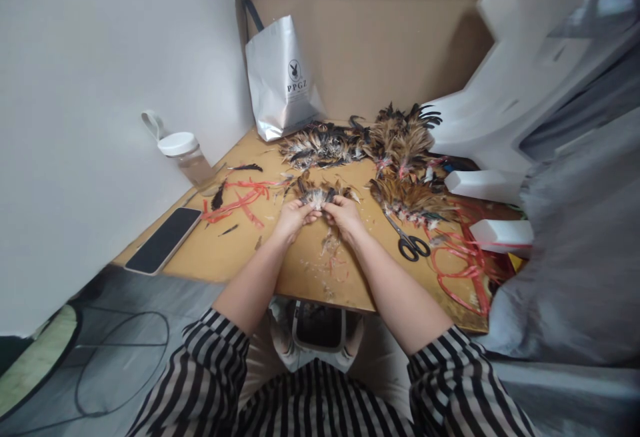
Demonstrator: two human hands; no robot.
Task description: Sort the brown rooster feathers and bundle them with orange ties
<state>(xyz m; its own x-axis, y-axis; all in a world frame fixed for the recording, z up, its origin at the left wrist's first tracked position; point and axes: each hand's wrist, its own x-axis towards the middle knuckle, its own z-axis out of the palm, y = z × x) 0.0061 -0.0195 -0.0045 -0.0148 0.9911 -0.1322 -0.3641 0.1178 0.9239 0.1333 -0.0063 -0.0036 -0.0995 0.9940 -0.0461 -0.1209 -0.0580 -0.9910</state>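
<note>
Between my hands, just above the table, is a small bunch of brown, black and white feathers (317, 197). My left hand (296, 218) pinches its left side and my right hand (344, 214) pinches its right side, thumbs close together at the pale quill ends. Behind the bunch lies a pile of dark and white feathers (325, 146). Larger brown feather bundles (403, 137) rest at the back right, and another bundle (413, 198) sits nearer. Black-handled scissors (413, 248) lie to the right, their blades pointing towards that bundle.
Red plastic strips (247, 200) are scattered at the left, with more red strips (463, 264) at the right. A phone (164, 240), a lidded bottle (187, 157) and a silver bag (280, 80) stand or lie around the table (310, 280). Below its edge is a dark bin (320, 326).
</note>
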